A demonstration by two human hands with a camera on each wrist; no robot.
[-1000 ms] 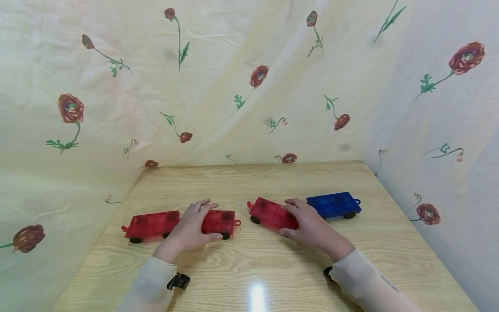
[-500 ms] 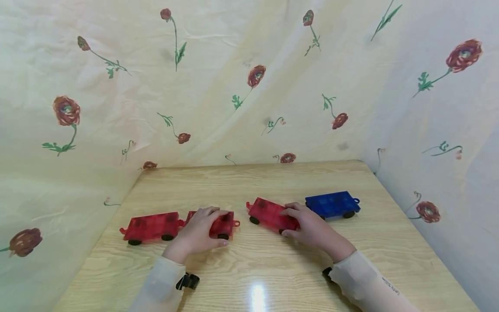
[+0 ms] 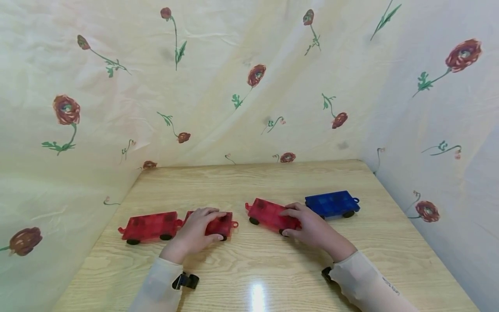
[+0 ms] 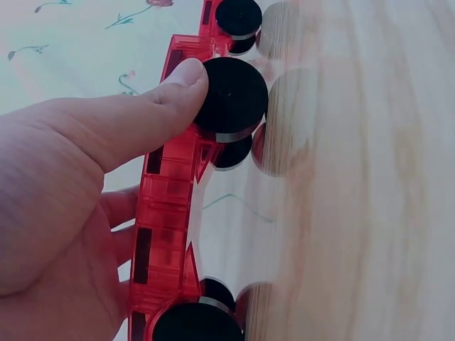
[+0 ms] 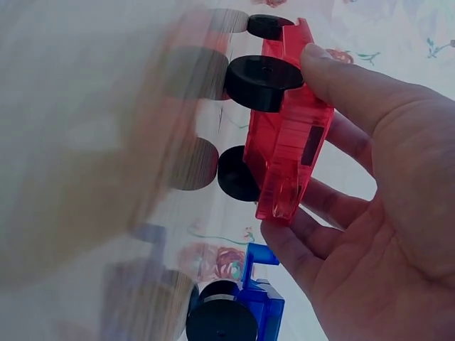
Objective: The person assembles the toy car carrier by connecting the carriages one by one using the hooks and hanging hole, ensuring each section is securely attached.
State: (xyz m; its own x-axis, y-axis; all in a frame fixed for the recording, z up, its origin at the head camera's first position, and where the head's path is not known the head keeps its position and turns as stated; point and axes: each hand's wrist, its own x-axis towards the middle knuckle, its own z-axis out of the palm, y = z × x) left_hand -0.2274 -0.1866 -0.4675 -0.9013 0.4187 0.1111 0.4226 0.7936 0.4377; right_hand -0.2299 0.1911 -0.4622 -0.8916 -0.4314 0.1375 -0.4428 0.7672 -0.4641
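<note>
In the head view, my left hand (image 3: 195, 234) grips a translucent red toy train wagon (image 3: 219, 227) from above. Its thumb (image 4: 174, 89) lies against the side beside a black wheel, with the fingers on the far side. My right hand (image 3: 312, 225) holds another red wagon (image 3: 269, 212), set at a slant, by its right part; the thumb is on the near side and fingers reach round the end. A ring sticks out from the left-hand wagon towards the hook of the slanted one, with a gap between them. The palms hide parts of both wagons.
A third red wagon (image 3: 150, 226) stands at the left, its ring end meeting the wagon in my left hand. A blue wagon (image 3: 331, 203) stands behind my right hand. Flowered cloth (image 3: 218, 86) rises behind the wooden table (image 3: 249, 177).
My left hand has slid right along its wagon, baring the joint with the leftmost one, and its thumb has come in against the side. My right hand stays nearly still.
</note>
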